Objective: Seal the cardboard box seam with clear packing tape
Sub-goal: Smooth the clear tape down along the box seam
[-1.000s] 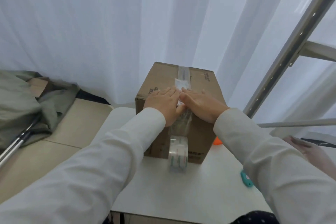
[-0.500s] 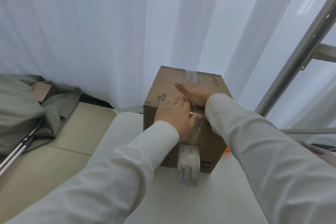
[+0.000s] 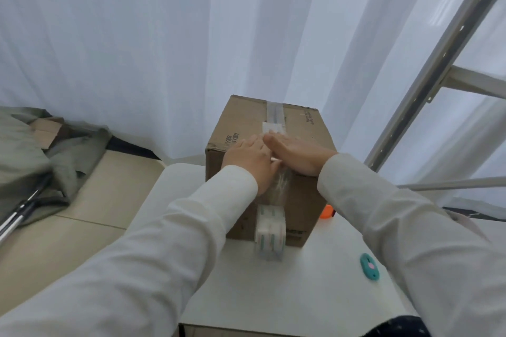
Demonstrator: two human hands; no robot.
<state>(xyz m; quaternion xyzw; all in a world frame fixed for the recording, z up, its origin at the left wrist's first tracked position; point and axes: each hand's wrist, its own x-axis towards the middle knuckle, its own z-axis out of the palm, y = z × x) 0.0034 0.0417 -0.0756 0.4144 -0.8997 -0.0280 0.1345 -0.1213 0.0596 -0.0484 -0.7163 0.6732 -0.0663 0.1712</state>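
Note:
A brown cardboard box [image 3: 304, 128] stands on a white table [image 3: 309, 290]. A strip of clear tape [image 3: 274, 113] runs along its top seam and down the near face. My left hand [image 3: 247, 157] lies flat on the box top beside the seam, thumb over the near edge. My right hand [image 3: 297, 152] presses flat on the tape, fingers straight and pointing left. The roll of clear packing tape [image 3: 270, 231] hangs from the strip against the front face, just above the table.
A teal utility cutter [image 3: 369, 266] lies on the table to the right. An orange object [image 3: 327, 212] peeks out beside the box. White curtains hang behind. A metal shelf frame [image 3: 438, 63] rises at right. Grey cloth [image 3: 24, 161] lies on the floor at left.
My right hand has slid back along the seam toward the near edge, after reaching farther up the box top. My left hand has stayed at the near edge.

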